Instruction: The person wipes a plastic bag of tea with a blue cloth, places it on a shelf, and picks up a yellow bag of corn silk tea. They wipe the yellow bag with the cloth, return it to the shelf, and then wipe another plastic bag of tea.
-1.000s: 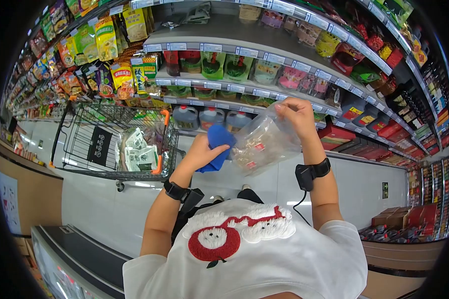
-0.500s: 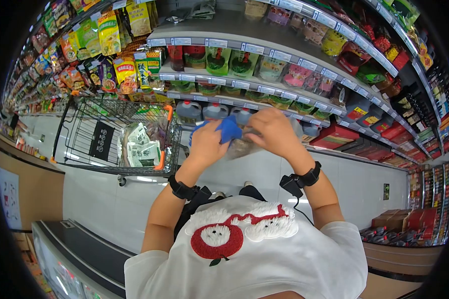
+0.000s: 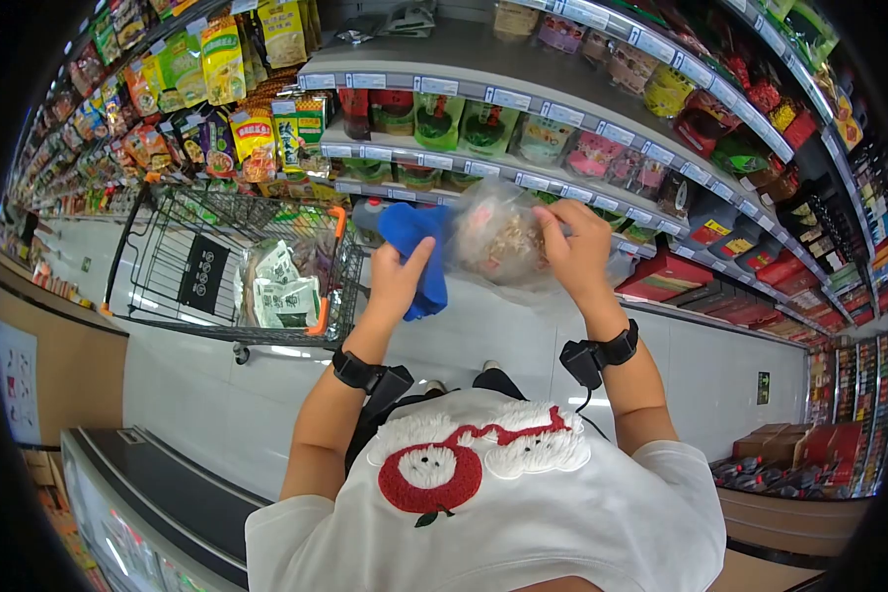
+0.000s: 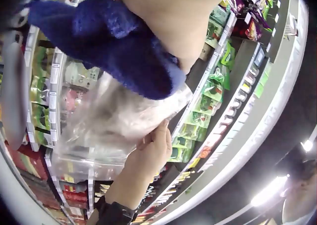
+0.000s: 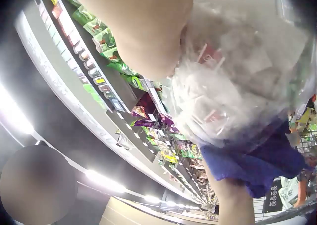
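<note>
In the head view a blue cloth (image 3: pixel 414 259) is gripped by the left hand (image 3: pixel 395 281), thumb over it. Just right of it, the right hand (image 3: pixel 577 252) pinches a clear plastic bag (image 3: pixel 498 237) holding brownish contents and small red-marked pieces. The left wrist view has the dark blue cloth (image 4: pixel 106 47) in front of the bag (image 4: pixel 114 121), with the right hand (image 4: pixel 151 150) at the bag's edge. In the right wrist view the bag (image 5: pixel 237 76) bulges above the cloth (image 5: pixel 252 160); whether cloth and bag touch cannot be told.
A shopping cart (image 3: pixel 202 276) with white-and-green packets (image 3: pixel 286 301) stands at the left. Shelves (image 3: pixel 444 74) of packaged goods run across the front and right. Large jugs stand on the low shelf behind the hands. A dark-topped counter (image 3: pixel 168 493) lies at the lower left.
The hands came together over the bag and cloth, then moved apart again. The bag, stretched flat a second ago, is now bunched and rounder, and the cloth hangs more upright.
</note>
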Tool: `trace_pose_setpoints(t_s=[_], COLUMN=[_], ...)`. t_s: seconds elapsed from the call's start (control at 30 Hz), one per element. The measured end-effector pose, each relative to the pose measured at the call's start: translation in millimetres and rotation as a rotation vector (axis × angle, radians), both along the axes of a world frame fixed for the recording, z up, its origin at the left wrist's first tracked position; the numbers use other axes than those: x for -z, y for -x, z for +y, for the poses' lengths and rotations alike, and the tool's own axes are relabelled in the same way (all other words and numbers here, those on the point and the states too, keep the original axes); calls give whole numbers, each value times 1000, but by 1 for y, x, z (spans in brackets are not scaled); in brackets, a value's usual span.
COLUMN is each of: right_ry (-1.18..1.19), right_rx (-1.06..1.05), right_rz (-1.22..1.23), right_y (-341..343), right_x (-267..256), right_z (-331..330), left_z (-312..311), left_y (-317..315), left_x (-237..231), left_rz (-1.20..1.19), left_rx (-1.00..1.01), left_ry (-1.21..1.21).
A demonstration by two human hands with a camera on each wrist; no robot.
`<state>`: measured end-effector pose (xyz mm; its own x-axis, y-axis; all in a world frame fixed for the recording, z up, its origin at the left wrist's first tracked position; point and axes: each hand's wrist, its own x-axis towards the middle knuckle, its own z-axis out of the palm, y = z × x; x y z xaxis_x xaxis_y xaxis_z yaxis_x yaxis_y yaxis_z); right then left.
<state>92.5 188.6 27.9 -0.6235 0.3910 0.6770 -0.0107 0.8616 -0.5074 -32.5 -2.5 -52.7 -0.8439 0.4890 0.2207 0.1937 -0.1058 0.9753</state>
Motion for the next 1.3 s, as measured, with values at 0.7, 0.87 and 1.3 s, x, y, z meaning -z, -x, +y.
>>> trace_pose_setpoints(t_s=[0.7,0.87,1.3], right_ry=[1399,1518,1562], right_rx=[-271,-557,-865], right_rz=[-72,-297,-514], right_y=[-1,-4,-15], right_x=[72,72,94], right_z=[48,64,111], left_z=[47,63,110], left_y=[-33,-36,-24], left_x=[7,-2,-13], left_rz=[-292,-357,496], left_rx=[89,29,-457], left_ry=[-270,-243,306])
